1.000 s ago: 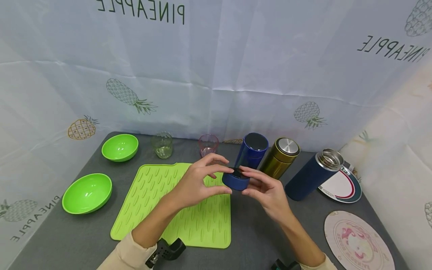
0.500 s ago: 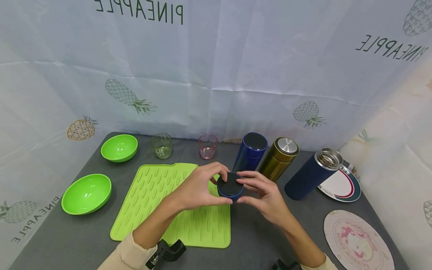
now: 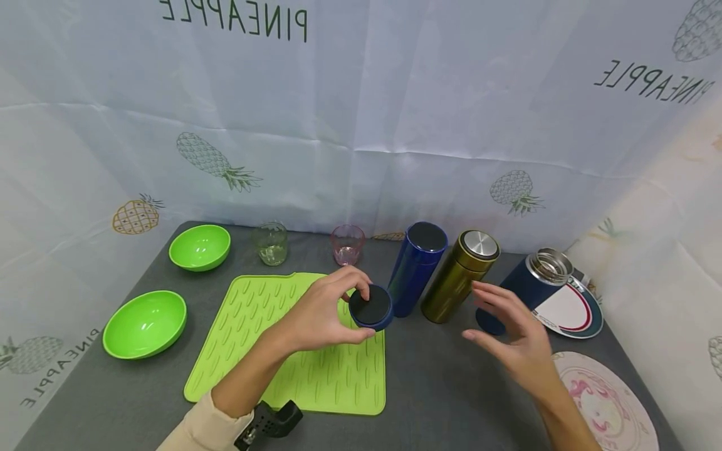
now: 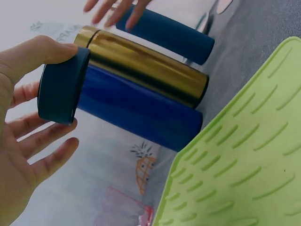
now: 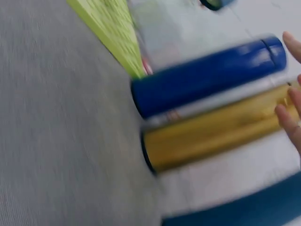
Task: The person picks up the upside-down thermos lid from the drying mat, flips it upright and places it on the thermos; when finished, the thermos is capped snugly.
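My left hand (image 3: 358, 312) pinches a dark blue round lid (image 3: 371, 307) between thumb and fingertips, above the right edge of the green ribbed mat (image 3: 299, 351). In the left wrist view the lid (image 4: 61, 87) sits tilted on its edge in that hand. My right hand (image 3: 489, 313) hovers with fingers spread, holding nothing, just in front of the lidless navy flask (image 3: 516, 293). A capped blue flask (image 3: 416, 269) and a gold flask (image 3: 458, 277) stand between the hands. The blurred right wrist view shows the blue flask (image 5: 207, 75) and gold flask (image 5: 216, 129).
Two green bowls (image 3: 199, 246) (image 3: 145, 322) sit at the left. A greenish glass (image 3: 271, 242) and a pink glass (image 3: 347, 244) stand at the back. A rimmed plate (image 3: 570, 312) and a pink plate (image 3: 606, 404) lie at the right. A pineapple-print cloth forms the backdrop.
The right hand has let go of the lid and moved right toward the navy flask. The left hand keeps the lid and has shifted it slightly left.
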